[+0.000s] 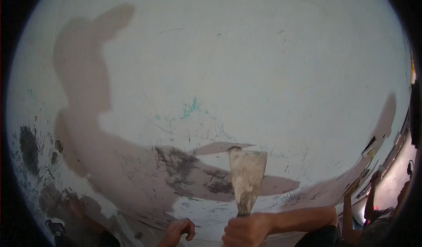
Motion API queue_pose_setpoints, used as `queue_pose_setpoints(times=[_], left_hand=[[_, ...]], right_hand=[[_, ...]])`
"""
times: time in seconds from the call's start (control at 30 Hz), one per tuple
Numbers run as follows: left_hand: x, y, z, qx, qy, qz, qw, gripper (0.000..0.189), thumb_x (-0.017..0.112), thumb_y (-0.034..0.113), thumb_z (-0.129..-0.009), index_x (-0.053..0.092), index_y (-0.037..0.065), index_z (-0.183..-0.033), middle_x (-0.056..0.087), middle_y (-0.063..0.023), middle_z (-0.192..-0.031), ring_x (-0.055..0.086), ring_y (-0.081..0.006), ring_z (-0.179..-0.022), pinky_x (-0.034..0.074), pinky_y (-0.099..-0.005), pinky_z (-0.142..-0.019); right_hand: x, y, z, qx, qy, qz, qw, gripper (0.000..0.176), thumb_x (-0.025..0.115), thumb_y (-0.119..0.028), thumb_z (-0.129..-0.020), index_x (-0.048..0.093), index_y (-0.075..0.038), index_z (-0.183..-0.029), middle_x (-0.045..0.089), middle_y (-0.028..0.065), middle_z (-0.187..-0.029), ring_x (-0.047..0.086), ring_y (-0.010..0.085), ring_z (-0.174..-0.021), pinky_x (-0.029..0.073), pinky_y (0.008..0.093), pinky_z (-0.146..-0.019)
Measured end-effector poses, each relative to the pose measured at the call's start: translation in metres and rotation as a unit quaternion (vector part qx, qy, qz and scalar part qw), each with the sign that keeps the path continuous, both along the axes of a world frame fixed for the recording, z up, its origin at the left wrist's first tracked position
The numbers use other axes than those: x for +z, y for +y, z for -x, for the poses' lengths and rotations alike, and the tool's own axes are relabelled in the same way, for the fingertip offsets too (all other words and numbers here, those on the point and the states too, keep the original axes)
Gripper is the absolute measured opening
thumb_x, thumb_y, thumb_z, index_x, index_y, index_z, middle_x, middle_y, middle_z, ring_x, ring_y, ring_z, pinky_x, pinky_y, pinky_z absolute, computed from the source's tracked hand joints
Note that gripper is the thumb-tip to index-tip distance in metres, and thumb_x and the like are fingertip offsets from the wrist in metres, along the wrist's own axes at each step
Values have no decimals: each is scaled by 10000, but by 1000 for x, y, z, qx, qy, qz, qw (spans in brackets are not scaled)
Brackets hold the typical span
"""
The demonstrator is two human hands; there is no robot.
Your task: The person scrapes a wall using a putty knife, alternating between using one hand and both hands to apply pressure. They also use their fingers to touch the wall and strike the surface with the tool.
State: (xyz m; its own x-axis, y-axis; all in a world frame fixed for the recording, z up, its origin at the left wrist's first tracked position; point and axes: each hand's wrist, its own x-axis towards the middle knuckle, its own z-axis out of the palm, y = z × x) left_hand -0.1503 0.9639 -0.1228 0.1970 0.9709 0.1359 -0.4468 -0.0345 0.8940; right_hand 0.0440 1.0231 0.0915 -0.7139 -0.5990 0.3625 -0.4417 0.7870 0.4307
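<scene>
Straight ahead stands a pale painted wall (272, 84), scuffed and scraped in its lower part. My right hand (248, 230) is wrapped round the handle of a putty knife (247, 174), its wide, stained blade pointing up. A small brown clump (234, 149) shows at the blade's upper left corner. Dark scraped patches (178, 163) lie on the wall left of the blade, with a green paint trace (191, 108) above them. Lower left of the knife, my left hand (178, 231) has its fingers loosely bent and apart, with nothing seen in it.
At the right edge another person (380, 220) has raised arms near the wall, with a flat tool (369, 146) by the hands. Another person's arm (85, 218) reaches in at the lower left, near a dark object (56, 227). Shadows (83, 67) of an arm and body fall across the wall.
</scene>
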Motion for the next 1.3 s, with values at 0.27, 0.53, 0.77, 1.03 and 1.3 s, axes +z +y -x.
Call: queue_pose_setpoints(times=[0.27,0.53,0.77,1.03,1.3], left_hand=[[-1,0,-6,9,14,10,1000,480,352,462,-995,526,62,-795,507,-39,-606,484,-117,-492,408,-259,-479],[-2,-3,-13,8,10,12,1000,486,347,444,-1002,534,48,-790,499,-44,-594,476,-122,-486,402,-254,-471],[-8,-3,-17,-10,11,14,1000,482,332,425,-1010,524,42,-790,495,-41,-589,457,-117,-479,393,-254,-473],[-7,-3,-19,12,21,31,999,485,336,443,-1005,521,45,-800,483,-36,-590,456,-122,-484,388,-260,-475],[5,3,-11,-18,118,-54,991,426,391,394,-997,548,40,-821,542,-60,-637,515,-170,-521,437,-298,-508]], right_hand=[[5,13,-5,-8,29,-49,998,319,604,-204,-793,424,-119,-544,339,-36,-531,376,119,-461,289,297,-435],[4,8,-11,-42,6,-25,999,319,636,-261,-729,422,-97,-558,345,-19,-537,394,132,-463,297,297,-435],[0,18,-11,-48,4,1,999,291,648,-233,-676,416,-110,-550,343,-29,-529,376,125,-455,294,295,-441],[5,14,-6,-37,11,-18,999,360,629,-270,-777,404,-111,-546,351,-25,-528,384,125,-458,305,294,-446],[-4,23,-7,-46,-7,-98,994,367,603,-254,-806,400,-110,-536,343,-20,-518,368,120,-449,293,293,-439]])
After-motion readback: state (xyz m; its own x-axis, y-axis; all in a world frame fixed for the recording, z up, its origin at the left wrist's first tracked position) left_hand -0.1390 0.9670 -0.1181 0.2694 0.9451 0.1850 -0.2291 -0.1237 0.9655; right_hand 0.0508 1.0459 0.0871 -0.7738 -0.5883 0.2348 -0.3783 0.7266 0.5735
